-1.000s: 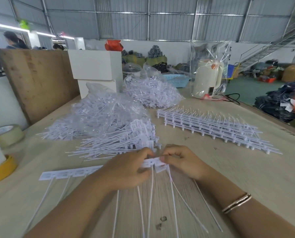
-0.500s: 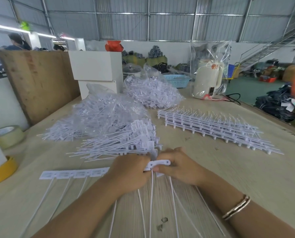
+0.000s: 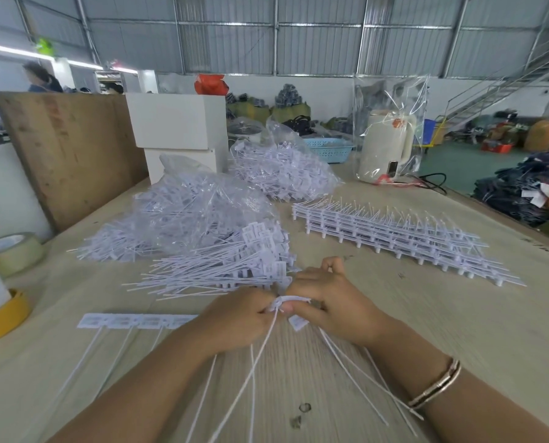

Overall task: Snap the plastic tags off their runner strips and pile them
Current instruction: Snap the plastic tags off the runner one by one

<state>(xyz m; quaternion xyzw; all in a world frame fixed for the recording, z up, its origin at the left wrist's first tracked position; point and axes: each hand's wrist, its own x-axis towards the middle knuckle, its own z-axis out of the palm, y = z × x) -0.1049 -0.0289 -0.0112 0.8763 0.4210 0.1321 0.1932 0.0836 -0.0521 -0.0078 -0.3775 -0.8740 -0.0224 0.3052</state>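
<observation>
At the near edge of the plywood table (image 3: 458,314), I see both hands meet knuckle to knuckle over a strip of white plastic tags (image 3: 139,321). The left hand (image 3: 235,318) has its fingers curled round the strip's right end, while the right hand (image 3: 330,302) pinches a bent tag head (image 3: 287,300) between thumb and forefinger, right against the left hand's fingertips. The rest of the strip runs out flat to the left of the left hand, its thin white tails (image 3: 260,362) trailing back toward the near edge under and between both forearms. A bracelet (image 3: 436,388) circles the right wrist. Just beyond the hands, toward the table's middle, lies the pile of loose tags (image 3: 228,263), its heads nearly touching the right hand's knuckles. Further back on the left sit two clear bags of tags (image 3: 196,206), and toward the right edge a stack of runner strips (image 3: 394,238) lies well apart from the hands. Rolls of tape (image 3: 11,251) rest at the left edge, and a white kettle (image 3: 385,145) wrapped in clear plastic stands at the far edge.
</observation>
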